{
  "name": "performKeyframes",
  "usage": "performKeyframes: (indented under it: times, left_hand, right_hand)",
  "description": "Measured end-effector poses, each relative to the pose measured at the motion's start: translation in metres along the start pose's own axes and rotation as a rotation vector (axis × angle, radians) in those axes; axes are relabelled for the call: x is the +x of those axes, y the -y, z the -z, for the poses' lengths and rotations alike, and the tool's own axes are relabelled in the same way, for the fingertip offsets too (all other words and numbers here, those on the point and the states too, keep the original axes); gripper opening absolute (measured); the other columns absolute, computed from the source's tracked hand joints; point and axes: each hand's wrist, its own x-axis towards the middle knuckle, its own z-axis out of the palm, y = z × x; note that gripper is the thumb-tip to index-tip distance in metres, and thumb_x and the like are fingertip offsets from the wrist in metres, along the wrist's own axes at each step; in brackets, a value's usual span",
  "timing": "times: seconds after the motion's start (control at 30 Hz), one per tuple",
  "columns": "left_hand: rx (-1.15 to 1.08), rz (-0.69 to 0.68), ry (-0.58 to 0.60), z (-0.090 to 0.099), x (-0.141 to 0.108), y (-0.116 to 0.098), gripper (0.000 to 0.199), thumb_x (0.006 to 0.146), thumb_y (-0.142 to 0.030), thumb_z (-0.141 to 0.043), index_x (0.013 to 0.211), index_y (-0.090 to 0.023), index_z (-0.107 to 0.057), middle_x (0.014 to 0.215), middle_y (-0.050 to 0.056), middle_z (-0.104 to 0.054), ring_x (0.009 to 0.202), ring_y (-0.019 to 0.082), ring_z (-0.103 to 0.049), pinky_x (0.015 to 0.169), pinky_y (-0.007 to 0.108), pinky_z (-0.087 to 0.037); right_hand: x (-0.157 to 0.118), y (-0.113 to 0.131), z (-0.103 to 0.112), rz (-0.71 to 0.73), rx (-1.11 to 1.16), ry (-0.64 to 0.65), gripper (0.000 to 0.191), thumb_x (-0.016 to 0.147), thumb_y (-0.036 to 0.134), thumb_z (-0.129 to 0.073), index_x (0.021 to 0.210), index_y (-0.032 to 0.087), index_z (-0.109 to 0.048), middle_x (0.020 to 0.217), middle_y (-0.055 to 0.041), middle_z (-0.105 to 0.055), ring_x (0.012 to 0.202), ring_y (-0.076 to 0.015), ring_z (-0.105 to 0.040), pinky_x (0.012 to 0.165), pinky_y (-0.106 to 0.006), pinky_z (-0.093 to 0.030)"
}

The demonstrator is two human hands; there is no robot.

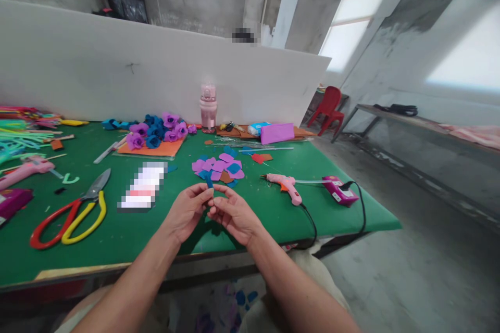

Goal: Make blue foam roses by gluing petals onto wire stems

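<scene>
A small blue petal-shaped piece of crepe paper (209, 181) stands up between my fingertips, its lower end covered by them. My left hand (188, 210) pinches it between thumb and index finger. From the other side my right hand (237, 214) is closed at the same piece, fingertips bunched against those of the left; the exact grip underneath is hidden. Just beyond my hands lies a loose pile of purple and blue paper petals (217, 167) with a few brown pieces. Right of the pile, a pink glue gun (288, 187) rests on its side on the green tabletop (234, 237).
Red-and-yellow-handled scissors (84, 213) and a pixelated phone-like rectangle (144, 186) lie left. Purple and blue paper flowers (156, 131) rest on orange sheets behind. A pink bottle (208, 108) stands by the white partition (156, 67). The glue gun's cord runs past a magenta box (339, 191).
</scene>
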Motion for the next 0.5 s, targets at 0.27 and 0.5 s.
performKeyframes:
  times: [0.27,0.5]
  left_hand:
    - [-0.007,-0.055,-0.084,-0.0003,0.0012,-0.0012,0.024,0.06,-0.023,-0.075,0.063,-0.014,-0.053,0.056,-0.004,-0.053,0.049,0.006,-0.049,0.048,0.018,-0.04]
    - [0.036,-0.09,-0.084,0.0056,0.0052,-0.0031,0.022,0.059,-0.028,-0.075,0.071,-0.014,-0.062,0.06,-0.003,-0.055,0.056,0.008,-0.05,0.056,0.02,-0.041]
  right_hand:
    - [0.0001,-0.0026,0.0025,0.029,-0.17,-0.048,0.037,0.061,0.025,-0.076,0.092,0.014,-0.058,0.068,-0.0006,-0.067,0.055,-0.0079,-0.061,0.061,-0.022,-0.05]
    - [0.0008,-0.0004,0.0006,0.052,-0.123,-0.102,0.029,0.058,0.027,-0.078,0.074,0.013,-0.059,0.066,-0.0001,-0.066,0.054,-0.0069,-0.06,0.059,-0.02,-0.049]
